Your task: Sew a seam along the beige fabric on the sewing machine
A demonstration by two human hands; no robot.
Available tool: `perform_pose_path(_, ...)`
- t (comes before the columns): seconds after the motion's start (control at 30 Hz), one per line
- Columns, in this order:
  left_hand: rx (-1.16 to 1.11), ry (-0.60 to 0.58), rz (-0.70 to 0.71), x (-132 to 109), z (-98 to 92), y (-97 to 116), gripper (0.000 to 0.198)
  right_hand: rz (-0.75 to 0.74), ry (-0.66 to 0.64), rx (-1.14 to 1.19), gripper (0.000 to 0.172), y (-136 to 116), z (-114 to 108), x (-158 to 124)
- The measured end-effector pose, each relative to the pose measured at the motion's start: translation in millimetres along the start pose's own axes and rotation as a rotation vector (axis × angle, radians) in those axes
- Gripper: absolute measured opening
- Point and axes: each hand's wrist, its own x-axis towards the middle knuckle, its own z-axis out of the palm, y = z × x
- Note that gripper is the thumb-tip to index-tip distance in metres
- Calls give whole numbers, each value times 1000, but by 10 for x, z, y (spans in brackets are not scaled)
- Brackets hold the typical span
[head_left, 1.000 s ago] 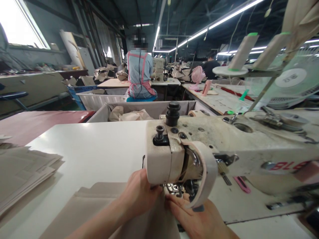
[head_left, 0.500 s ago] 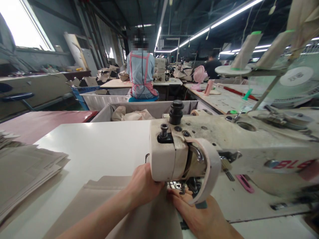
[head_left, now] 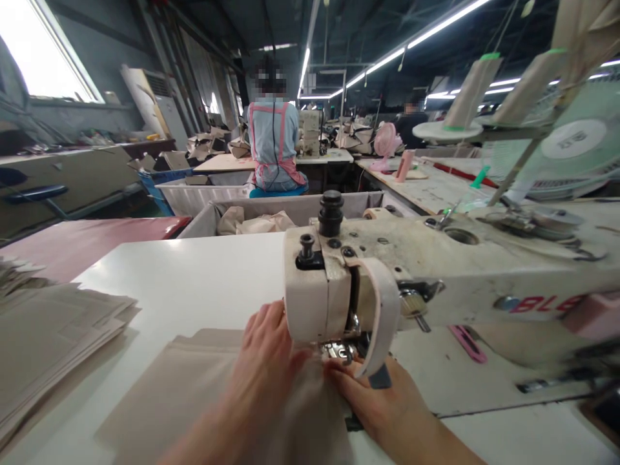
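A beige fabric piece (head_left: pixel 194 381) lies on the white table to the left of the sewing machine (head_left: pixel 310 284), its right edge running up to the metal presser foot (head_left: pixel 339 350). My left hand (head_left: pixel 266 352) rests flat on the fabric beside the machine head, fingers stretched forward and the thumb blurred near the foot. To the right of the foot, my right hand (head_left: pixel 382 394) has thumb and fingers closed at the fabric's edge. The machine's curved white guard strap (head_left: pixel 385 310) hides part of those fingers.
A stack of cut beige pieces (head_left: pixel 58 342) lies at the left. Behind the table stands a bin (head_left: pixel 203 223) with beige cloth. Thread cones (head_left: pixel 475 90) rise at the right. A person in a pink-strapped apron (head_left: pixel 274 139) sits ahead, back turned.
My left hand has come out from under the machine head, its fingers now straighter and flatter on the fabric. My right hand stays by the presser foot. The view has shifted slightly.
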Motion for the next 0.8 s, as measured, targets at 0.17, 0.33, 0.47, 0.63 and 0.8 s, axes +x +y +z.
perform_pose_path(0.17,-317,-179,-131,-607,129,144,61,96,-42,118,23,-97,-125,10)
perform_pose_path(0.33,-477,-277,-268,-530,-2,206,45,590,-65,715,28,-310,-86,-221)
perform_pose_path(0.47,-498,-319,-232,-489,-44,160,41,920,48,1453,59,-510,-8,-374)
perform_pose_path(0.63,-489,-338,-212,-517,-31,116,44,912,45,1524,60,-598,22,-349)
perform_pose_path(0.8,-528,-321,-124,-516,-29,102,25,998,65,1435,59,-605,58,-276)
